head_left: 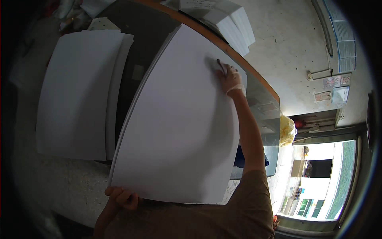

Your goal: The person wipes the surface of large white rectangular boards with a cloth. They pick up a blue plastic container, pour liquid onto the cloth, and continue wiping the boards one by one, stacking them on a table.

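A stack of large white sheets (175, 119) lies before me, running from the far side of the table down to my body. My right hand (231, 79), in a thin whitish glove, is closed around a slim dark pen-like tool (220, 63) above the upper right part of the top sheet. Whether the tool touches the sheet is hard to see. At the stack's near left corner, my left hand (124, 198) curls its bare fingers over the sheets' edge. A second stack of white sheets (75, 95) lies to the left, separated by a dark gap.
The glass-topped table (262, 107) has a wooden edge strip (254, 69). Beyond it stand white stacked blocks (234, 28) by the wall. A yellowish plastic bag (287, 130) is at the right, near a bright opening (318, 179). A blue object (239, 157) shows beside my right arm.
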A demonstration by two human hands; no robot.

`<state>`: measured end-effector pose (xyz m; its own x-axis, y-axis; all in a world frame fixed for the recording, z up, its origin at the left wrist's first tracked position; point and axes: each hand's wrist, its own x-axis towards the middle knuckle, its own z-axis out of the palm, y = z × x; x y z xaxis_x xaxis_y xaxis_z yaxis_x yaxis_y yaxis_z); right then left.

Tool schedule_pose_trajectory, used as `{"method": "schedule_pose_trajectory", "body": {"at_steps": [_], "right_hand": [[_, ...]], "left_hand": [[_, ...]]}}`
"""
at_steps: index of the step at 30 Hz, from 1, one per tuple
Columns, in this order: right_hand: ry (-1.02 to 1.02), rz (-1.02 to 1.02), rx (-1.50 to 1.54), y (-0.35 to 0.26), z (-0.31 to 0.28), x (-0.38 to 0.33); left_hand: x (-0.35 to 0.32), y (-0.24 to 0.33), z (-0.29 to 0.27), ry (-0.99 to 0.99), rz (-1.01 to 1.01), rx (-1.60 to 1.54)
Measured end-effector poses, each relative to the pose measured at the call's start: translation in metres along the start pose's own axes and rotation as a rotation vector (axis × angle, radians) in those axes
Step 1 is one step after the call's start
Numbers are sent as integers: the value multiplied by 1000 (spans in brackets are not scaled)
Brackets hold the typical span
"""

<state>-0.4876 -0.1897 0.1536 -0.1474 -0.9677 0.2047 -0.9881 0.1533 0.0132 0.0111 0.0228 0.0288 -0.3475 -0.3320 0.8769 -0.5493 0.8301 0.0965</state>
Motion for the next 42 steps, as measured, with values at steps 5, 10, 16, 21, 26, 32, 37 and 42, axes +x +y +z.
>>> {"method": "schedule_pose_trajectory", "body": {"at_steps": [5, 10, 16, 21, 26, 32, 37, 42], "right_hand": [[110, 101, 25, 34, 29, 99], [15, 130, 11, -2, -5, -3], [-66, -291, 217, -73, -65, -335], [-151, -209, 289, -98, -97, -388], [-4, -307, 141, -8, -50, -237], [47, 275, 12, 106, -1, 27], [86, 248, 22, 92, 0, 31], [135, -87, 99, 26, -18, -143]], "left_hand": [[-1, 7, 1, 3, -87, 44], [4, 2, 12, 94, -56, 85], [0, -14, 31, 281, 41, 72], [-9, -19, 37, 348, 133, 24], [-1, -14, 28, 268, 73, 58], [-10, 0, 3, 52, -46, 93], [-7, 0, 4, 67, -58, 117], [8, -5, 16, 104, -36, 11]]}}
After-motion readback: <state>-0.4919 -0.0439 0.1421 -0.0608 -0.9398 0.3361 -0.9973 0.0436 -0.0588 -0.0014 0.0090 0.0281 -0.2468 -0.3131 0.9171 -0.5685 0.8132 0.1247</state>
